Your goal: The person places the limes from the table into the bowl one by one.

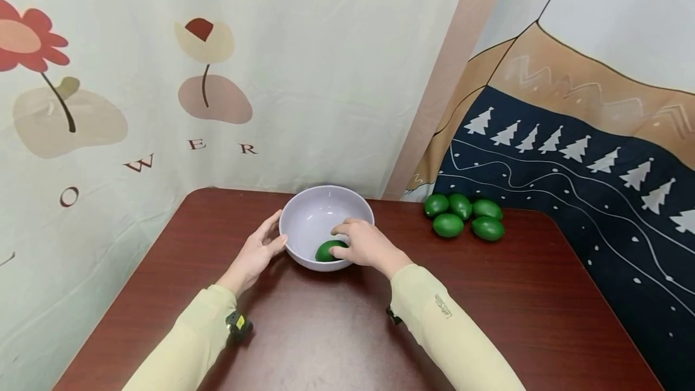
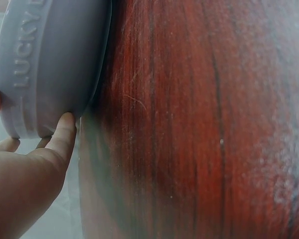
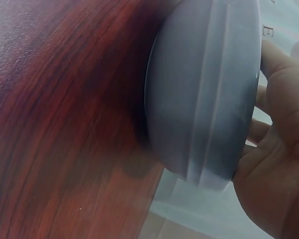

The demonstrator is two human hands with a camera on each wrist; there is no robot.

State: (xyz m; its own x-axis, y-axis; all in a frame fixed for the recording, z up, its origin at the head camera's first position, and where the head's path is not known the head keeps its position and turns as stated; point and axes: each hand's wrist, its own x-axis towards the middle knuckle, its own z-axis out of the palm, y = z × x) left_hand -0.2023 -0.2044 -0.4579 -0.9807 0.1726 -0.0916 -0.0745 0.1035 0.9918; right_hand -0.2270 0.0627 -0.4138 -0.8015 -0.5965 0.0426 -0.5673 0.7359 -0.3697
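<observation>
A pale lilac bowl [image 1: 305,222] stands near the table's back edge. My left hand [image 1: 262,252] holds it at the left, thumb at the rim and fingers against the outer wall; in the left wrist view raised letters show on that wall. My right hand [image 1: 369,246] reaches over the right rim into the bowl. There its thumb lies on a dark green lime [image 1: 324,251], low by the near wall, and the index finger arches above. The lime's right end is behind the hand. In the right wrist view the bowl wall [image 3: 189,99] hides the fingertips and the lime.
Several more green limes [image 1: 448,225] lie in a cluster at the table's back right. The reddish-brown wooden table [image 1: 320,330] has rounded back corners. Printed curtains [image 1: 326,77] hang right behind its back edge and along the right side.
</observation>
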